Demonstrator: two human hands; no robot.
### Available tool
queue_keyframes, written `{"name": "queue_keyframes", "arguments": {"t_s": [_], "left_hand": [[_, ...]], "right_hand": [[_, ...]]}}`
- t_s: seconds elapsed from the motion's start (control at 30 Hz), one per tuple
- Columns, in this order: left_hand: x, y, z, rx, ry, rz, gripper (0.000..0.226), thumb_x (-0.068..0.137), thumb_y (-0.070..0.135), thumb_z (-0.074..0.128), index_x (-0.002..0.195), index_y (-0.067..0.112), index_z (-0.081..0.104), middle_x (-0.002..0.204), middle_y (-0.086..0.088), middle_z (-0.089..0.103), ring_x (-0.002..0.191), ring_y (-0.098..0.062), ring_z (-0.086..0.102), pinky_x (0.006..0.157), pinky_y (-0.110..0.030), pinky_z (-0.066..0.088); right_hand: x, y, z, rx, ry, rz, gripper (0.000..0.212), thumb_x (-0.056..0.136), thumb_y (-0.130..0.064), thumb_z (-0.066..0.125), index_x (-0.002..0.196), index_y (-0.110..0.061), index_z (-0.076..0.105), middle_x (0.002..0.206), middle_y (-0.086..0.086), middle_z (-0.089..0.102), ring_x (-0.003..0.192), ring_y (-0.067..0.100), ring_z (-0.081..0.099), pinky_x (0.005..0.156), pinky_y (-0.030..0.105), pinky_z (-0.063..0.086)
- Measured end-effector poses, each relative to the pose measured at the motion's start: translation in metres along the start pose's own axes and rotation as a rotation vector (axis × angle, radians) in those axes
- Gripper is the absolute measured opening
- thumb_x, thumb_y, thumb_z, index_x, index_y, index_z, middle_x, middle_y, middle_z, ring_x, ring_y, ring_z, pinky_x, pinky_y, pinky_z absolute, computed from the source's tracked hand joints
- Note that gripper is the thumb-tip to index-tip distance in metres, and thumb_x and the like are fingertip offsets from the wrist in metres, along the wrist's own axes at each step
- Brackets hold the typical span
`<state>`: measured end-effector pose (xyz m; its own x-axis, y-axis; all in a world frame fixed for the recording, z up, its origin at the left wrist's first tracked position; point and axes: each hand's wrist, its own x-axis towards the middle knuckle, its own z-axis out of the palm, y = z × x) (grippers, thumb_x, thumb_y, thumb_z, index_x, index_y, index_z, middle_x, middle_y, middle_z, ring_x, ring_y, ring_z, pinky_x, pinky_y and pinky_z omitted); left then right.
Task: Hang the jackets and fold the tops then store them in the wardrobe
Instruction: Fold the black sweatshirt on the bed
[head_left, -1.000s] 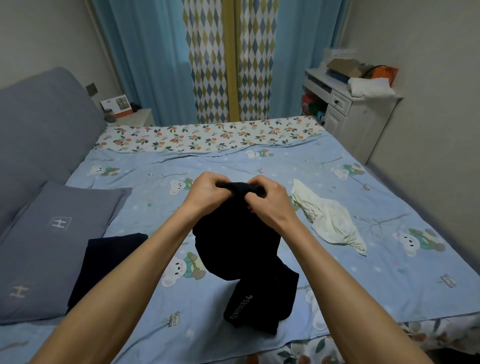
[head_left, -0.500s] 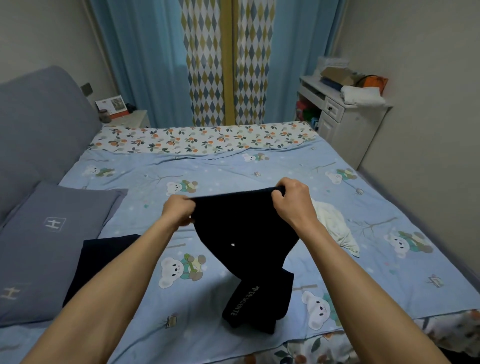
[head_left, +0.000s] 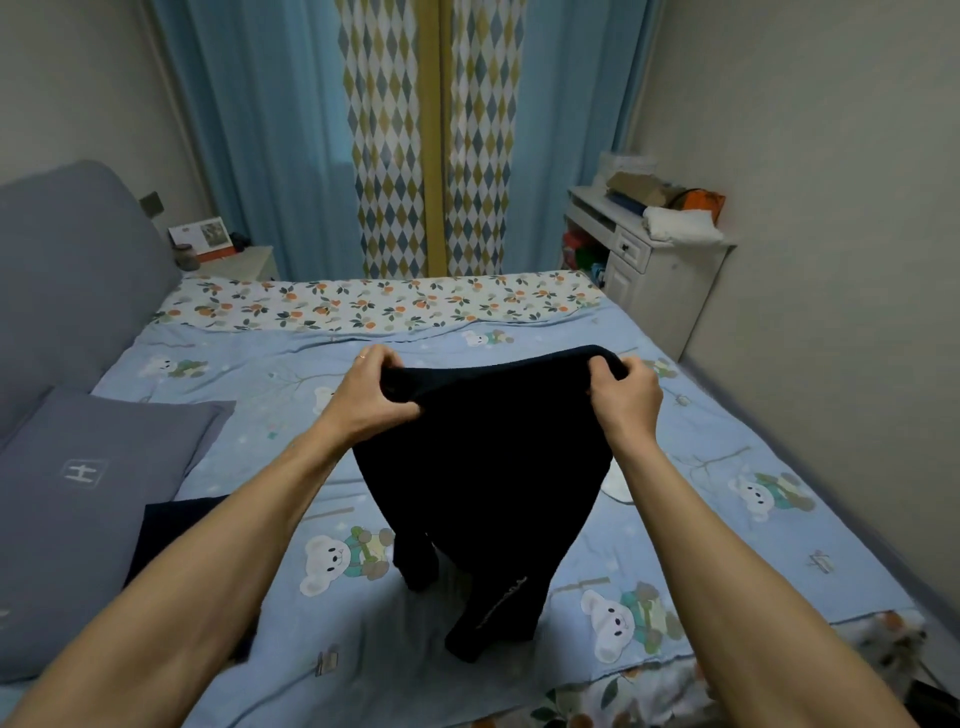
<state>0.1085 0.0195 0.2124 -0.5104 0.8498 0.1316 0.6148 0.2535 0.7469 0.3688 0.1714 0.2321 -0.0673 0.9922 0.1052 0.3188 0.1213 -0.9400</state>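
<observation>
A black top (head_left: 488, 467) hangs in the air over the bed, stretched out by its upper edge. My left hand (head_left: 371, 397) grips the left end of that edge and my right hand (head_left: 626, 395) grips the right end. The lower part dangles down and its tip touches the blue bear-print sheet (head_left: 727, 441). A second dark garment (head_left: 166, 530) lies flat at the left, beside the grey pillow (head_left: 88, 493). A pale cream garment (head_left: 615, 483) on the sheet is almost fully hidden behind the black top and my right forearm.
The grey headboard (head_left: 67, 270) runs along the left. A small nightstand (head_left: 244, 260) stands at the far left corner. A white cabinet (head_left: 660, 275) with piled items stands at the far right against the wall. Blue and diamond-pattern curtains (head_left: 395, 140) hang behind the bed.
My hands have moved apart along the top's upper edge and lifted it, spreading the black fabric wide. It now covers most of the cream garment.
</observation>
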Motion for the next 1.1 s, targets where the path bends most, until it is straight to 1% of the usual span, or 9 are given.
{"name": "queue_keyframes", "arguments": {"t_s": [0.1, 0.17, 0.27, 0.37, 0.43, 0.5, 0.7, 0.83, 1.1], "left_hand": [[-0.023, 0.008, 0.011, 0.231, -0.020, 0.127, 0.042, 0.066, 0.019, 0.066, 0.105, 0.016, 0.049, 0.107, -0.004, 0.043, 0.094, -0.016, 0.045, 0.076, -0.016, 0.038], [-0.030, 0.014, 0.017, 0.215, 0.174, 0.110, 0.033, 0.074, -0.005, 0.054, 0.103, 0.009, 0.060, 0.106, -0.013, 0.052, 0.099, -0.024, 0.050, 0.086, -0.026, 0.042], [-0.059, 0.048, 0.030, 0.001, 0.549, -0.034, 0.040, 0.077, -0.011, 0.046, 0.105, 0.006, 0.070, 0.106, -0.012, 0.062, 0.103, -0.024, 0.056, 0.093, -0.024, 0.039], [-0.090, 0.087, 0.039, -0.297, 0.747, -0.237, 0.032, 0.084, -0.003, 0.048, 0.105, 0.006, 0.071, 0.105, -0.011, 0.069, 0.101, -0.025, 0.062, 0.084, -0.024, 0.049], [-0.113, 0.105, 0.042, -0.434, 0.783, -0.340, 0.024, 0.092, 0.005, 0.048, 0.106, 0.007, 0.068, 0.100, -0.009, 0.068, 0.090, -0.024, 0.063, 0.057, -0.013, 0.049], [-0.132, 0.114, 0.044, -0.434, 0.816, -0.340, 0.021, 0.096, 0.010, 0.048, 0.105, 0.011, 0.066, 0.098, -0.004, 0.066, 0.075, -0.014, 0.059, 0.046, -0.010, 0.039], [-0.199, 0.129, 0.058, -0.325, 0.942, -0.229, 0.008, 0.091, 0.018, 0.054, 0.092, 0.018, 0.062, 0.101, -0.008, 0.066, 0.088, -0.020, 0.060, 0.077, -0.028, 0.046], [-0.229, 0.134, 0.059, -0.279, 0.966, -0.239, 0.016, 0.091, 0.018, 0.058, 0.103, 0.013, 0.069, 0.109, -0.010, 0.059, 0.090, -0.017, 0.055, 0.082, -0.023, 0.042], [-0.273, 0.101, 0.081, -0.348, 0.811, -0.413, 0.011, 0.085, 0.016, 0.068, 0.094, 0.015, 0.076, 0.090, 0.004, 0.070, 0.088, -0.014, 0.063, 0.082, -0.024, 0.049]], "right_hand": [[-0.008, 0.002, -0.020, -0.019, 0.000, -0.055, 0.020, 0.088, -0.030, 0.060, 0.079, -0.013, 0.053, 0.076, 0.000, 0.056, 0.066, 0.012, 0.049, 0.054, 0.025, 0.037], [-0.015, 0.008, -0.030, -0.049, -0.045, -0.047, 0.021, 0.088, -0.030, 0.061, 0.088, -0.009, 0.058, 0.081, 0.001, 0.059, 0.070, 0.013, 0.052, 0.054, 0.024, 0.037], [-0.033, 0.014, -0.063, 0.011, -0.097, -0.119, 0.024, 0.084, -0.032, 0.066, 0.092, -0.011, 0.059, 0.086, 0.001, 0.061, 0.077, 0.015, 0.056, 0.057, 0.022, 0.039], [-0.053, 0.015, -0.099, 0.048, -0.220, -0.360, 0.027, 0.076, -0.034, 0.067, 0.092, -0.015, 0.059, 0.091, 0.000, 0.057, 0.081, 0.011, 0.056, 0.066, 0.018, 0.043], [-0.064, 0.026, -0.122, -0.054, -0.258, -0.533, 0.021, 0.073, -0.017, 0.064, 0.093, -0.010, 0.060, 0.091, 0.001, 0.053, 0.079, 0.013, 0.052, 0.070, 0.013, 0.043], [-0.070, 0.036, -0.136, -0.120, -0.167, -0.612, 0.020, 0.074, 0.004, 0.056, 0.092, -0.003, 0.060, 0.092, 0.008, 0.053, 0.079, 0.016, 0.047, 0.073, 0.021, 0.044], [-0.115, 0.031, -0.177, 0.123, 0.130, -0.508, 0.020, 0.084, 0.007, 0.053, 0.096, -0.005, 0.065, 0.097, 0.008, 0.055, 0.083, 0.012, 0.049, 0.074, 0.011, 0.035], [-0.130, 0.035, -0.189, 0.157, 0.112, -0.284, 0.006, 0.089, -0.006, 0.056, 0.086, -0.010, 0.056, 0.098, 0.012, 0.059, 0.080, 0.017, 0.048, 0.070, 0.022, 0.033], [-0.136, 0.085, -0.195, 0.036, -0.048, -0.207, 0.006, 0.084, -0.015, 0.061, 0.083, -0.011, 0.057, 0.089, 0.009, 0.063, 0.085, 0.025, 0.056, 0.072, 0.031, 0.041]]}}
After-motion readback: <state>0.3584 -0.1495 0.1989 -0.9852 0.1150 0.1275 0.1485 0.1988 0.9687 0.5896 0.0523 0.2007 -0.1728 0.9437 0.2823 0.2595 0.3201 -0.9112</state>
